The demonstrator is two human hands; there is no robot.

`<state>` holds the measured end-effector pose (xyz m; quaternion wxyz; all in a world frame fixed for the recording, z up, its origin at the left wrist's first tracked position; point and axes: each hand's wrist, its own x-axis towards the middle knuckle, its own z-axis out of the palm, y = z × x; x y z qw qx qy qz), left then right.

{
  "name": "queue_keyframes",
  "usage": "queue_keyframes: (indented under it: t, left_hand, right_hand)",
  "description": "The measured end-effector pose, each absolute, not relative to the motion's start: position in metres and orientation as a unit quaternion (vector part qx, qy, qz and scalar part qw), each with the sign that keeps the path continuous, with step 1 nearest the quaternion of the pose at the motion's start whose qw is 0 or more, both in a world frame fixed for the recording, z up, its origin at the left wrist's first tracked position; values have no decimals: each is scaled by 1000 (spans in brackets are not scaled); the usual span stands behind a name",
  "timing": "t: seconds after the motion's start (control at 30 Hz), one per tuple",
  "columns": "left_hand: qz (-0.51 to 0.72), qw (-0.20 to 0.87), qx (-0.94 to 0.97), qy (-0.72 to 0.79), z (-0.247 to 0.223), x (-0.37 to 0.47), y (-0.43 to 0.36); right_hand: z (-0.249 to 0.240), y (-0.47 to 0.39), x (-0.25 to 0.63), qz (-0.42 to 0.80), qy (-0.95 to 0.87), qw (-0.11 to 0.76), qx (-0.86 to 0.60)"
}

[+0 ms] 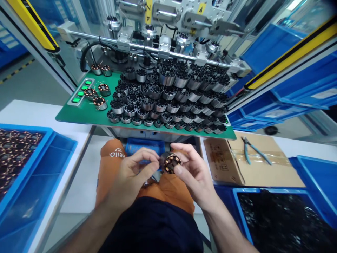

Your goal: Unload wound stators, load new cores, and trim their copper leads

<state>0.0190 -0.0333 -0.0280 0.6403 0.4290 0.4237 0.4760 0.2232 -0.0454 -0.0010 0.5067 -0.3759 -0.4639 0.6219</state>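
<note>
Over my lap, my right hand (192, 168) grips a copper-wound motor stator (172, 163) between thumb and fingers, its wound face turned up toward me. A thin wire end sticks out at its top edge. My left hand (140, 165) is at the stator's left side with thumb and fingertips pinched together. What that pinch holds, if anything, is too small to make out. Ahead on the green board (76, 114), several wound stators (100, 103) stand at the left. Rows of black and silver unwound stator cores (168, 93) fill the middle and right, some stacked.
Behind the board stands a winding machine (163, 45). A blue bin (50, 165) of wound stators lies left. At right, cutting pliers (254, 151) rest on a cardboard box (279, 168), above a blue bin (237, 202) holding black material. Yellow-striped posts (289, 56) flank the machine.
</note>
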Motion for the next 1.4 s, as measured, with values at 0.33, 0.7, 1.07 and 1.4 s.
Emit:
queue_keyframes:
  t: [0.33, 0.7, 1.07, 1.4]
  left_hand:
    - [451, 658, 442, 411, -18, -8, -32]
    - [429, 675, 428, 421, -45, -15, -46]
    - [428, 328, 739, 403, 0, -11, -31]
    - [452, 335, 737, 375, -14, 3, -22]
  right_hand:
    - [3, -57, 213, 662, -480, 441, -371]
    - [-10, -62, 204, 672, -458, 479, -332]
    - [-2, -48, 210, 613, -496, 441, -429]
    - [0, -36, 223, 540, -563, 434, -451]
